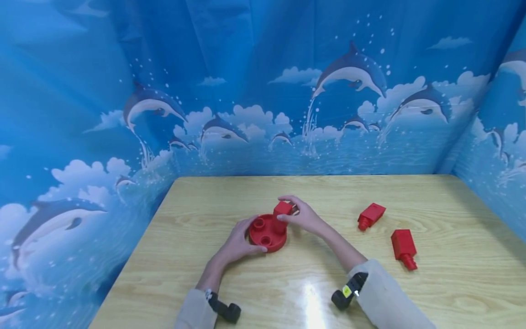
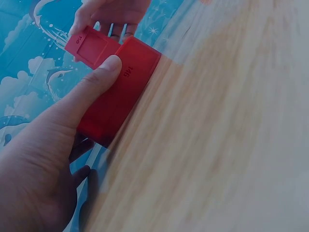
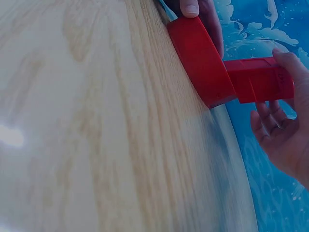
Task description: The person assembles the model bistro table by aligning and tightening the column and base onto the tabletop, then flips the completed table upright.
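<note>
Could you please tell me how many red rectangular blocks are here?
3: the right hand holds one block at the round base; a farther block and nearer block lie rightward.

A bright blue printed sheet (image 1: 283, 36) with soft creases hangs behind a pale yellow wood-grain table (image 1: 320, 192) and along both its sides. Its print shows leaping grey-blue dolphins with white bellies (image 1: 349, 68), puffy white clouds (image 1: 250, 119) and rippled water (image 1: 246, 157). A white glare patch (image 1: 312, 304) shines on the glossy tabletop's near part.
</note>
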`<action>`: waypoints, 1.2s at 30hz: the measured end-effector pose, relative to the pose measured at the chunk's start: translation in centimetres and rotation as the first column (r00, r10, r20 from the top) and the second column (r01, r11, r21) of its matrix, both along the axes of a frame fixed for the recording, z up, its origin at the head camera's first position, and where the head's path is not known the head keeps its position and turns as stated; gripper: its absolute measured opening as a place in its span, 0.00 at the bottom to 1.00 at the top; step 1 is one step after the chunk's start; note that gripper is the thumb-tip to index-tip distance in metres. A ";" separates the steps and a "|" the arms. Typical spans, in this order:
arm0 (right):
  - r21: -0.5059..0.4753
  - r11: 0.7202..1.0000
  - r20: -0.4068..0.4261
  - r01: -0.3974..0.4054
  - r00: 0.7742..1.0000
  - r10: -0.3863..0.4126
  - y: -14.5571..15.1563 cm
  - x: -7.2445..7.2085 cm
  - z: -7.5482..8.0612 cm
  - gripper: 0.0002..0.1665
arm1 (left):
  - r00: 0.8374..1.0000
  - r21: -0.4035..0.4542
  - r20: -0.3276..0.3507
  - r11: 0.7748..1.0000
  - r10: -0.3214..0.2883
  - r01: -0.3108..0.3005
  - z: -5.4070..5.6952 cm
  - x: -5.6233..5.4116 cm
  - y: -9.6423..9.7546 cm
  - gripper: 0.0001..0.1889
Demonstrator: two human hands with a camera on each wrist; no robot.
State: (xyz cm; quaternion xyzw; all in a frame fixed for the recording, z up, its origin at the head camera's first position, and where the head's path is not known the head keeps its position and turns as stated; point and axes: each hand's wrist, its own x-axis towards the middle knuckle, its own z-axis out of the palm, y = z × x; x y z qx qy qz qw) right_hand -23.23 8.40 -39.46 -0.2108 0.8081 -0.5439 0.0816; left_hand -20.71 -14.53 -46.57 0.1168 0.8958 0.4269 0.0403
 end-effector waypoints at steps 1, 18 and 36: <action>0.015 1.000 0.007 -0.008 1.000 0.008 0.1 0.1 0.0 0.32 | 1.000 0.001 -0.001 1.000 -0.002 0.002 0.0 0.0 0.0 0.52; -0.034 0.999 -0.038 -0.003 0.999 0.002 1.8 -0.6 -2.6 0.25 | 1.000 -0.016 0.001 1.000 -0.011 0.011 0.0 -0.1 0.0 0.52; 0.032 0.999 -0.121 0.031 0.992 -0.027 1.7 -0.9 -3.4 0.30 | 0.999 -0.037 0.003 0.999 -0.036 0.036 -0.4 -0.1 0.2 0.56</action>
